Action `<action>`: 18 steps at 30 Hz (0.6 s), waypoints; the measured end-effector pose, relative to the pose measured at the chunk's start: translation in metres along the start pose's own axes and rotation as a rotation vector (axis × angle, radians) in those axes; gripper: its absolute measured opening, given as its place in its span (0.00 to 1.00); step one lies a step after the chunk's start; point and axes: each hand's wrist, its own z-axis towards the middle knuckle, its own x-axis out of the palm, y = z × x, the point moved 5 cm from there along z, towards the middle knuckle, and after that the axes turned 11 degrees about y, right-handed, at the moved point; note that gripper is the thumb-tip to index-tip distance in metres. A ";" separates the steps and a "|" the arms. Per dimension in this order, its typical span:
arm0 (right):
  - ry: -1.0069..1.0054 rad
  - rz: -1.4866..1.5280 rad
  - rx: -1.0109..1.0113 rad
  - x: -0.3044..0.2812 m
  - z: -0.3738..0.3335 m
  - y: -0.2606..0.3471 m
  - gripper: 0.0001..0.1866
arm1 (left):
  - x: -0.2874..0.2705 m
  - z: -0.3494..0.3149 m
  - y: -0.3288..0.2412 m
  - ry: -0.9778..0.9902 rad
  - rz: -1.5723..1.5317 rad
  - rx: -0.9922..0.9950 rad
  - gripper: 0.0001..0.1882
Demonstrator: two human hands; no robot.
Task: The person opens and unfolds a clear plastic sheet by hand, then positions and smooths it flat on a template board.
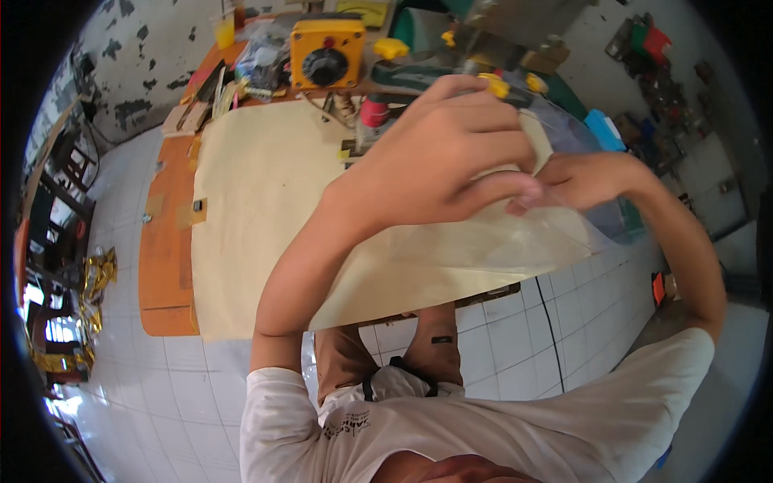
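Note:
My left hand (pixel 455 153) reaches across the table with curled fingers, its thumb bent in at the edge of a clear plastic sheet (pixel 555 229). My right hand (pixel 594 179) is close beside it, its fingers closed on the same plastic, and the two hands nearly touch. The plastic spreads out below and to the right of my hands, wrinkled and see-through. Beneath them a large cream sheet (pixel 258 209) covers most of the tabletop and hangs past its near edge. My fingertips are partly hidden.
The orange wooden table (pixel 167 266) shows at the left. Along its far side stand a yellow box with a black dial (pixel 327 55), a pink-and-grey object (pixel 374 113), a machine with yellow knobs (pixel 495 84) and a cup of yellow drink (pixel 224 34). A blue object (pixel 604 129) sits at the right.

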 end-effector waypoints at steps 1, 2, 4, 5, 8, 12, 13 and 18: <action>-0.021 0.005 0.002 0.004 -0.025 -0.002 0.28 | -0.002 0.001 -0.002 -0.002 0.000 -0.035 0.09; -0.140 0.067 -0.052 0.006 -0.050 -0.005 0.30 | -0.004 0.000 -0.001 -0.003 0.001 -0.074 0.09; -0.272 0.136 -0.108 0.025 -0.084 -0.035 0.31 | 0.004 0.000 0.000 0.049 -0.006 -0.085 0.10; -0.417 0.128 -0.160 0.035 -0.103 -0.053 0.29 | 0.005 0.002 0.001 0.033 -0.008 -0.097 0.11; -0.659 -0.053 -0.254 0.058 -0.136 -0.075 0.27 | 0.010 0.000 0.005 0.052 -0.014 -0.125 0.12; -0.867 -0.293 -0.191 0.079 -0.145 -0.092 0.24 | -0.003 -0.007 0.006 -0.053 -0.080 -0.259 0.13; -0.875 -0.292 -0.188 0.082 -0.145 -0.101 0.24 | -0.005 -0.007 0.008 -0.053 -0.056 -0.277 0.14; -1.061 -0.282 -0.262 0.071 -0.139 -0.122 0.17 | -0.011 -0.002 0.011 0.024 -0.107 -0.400 0.14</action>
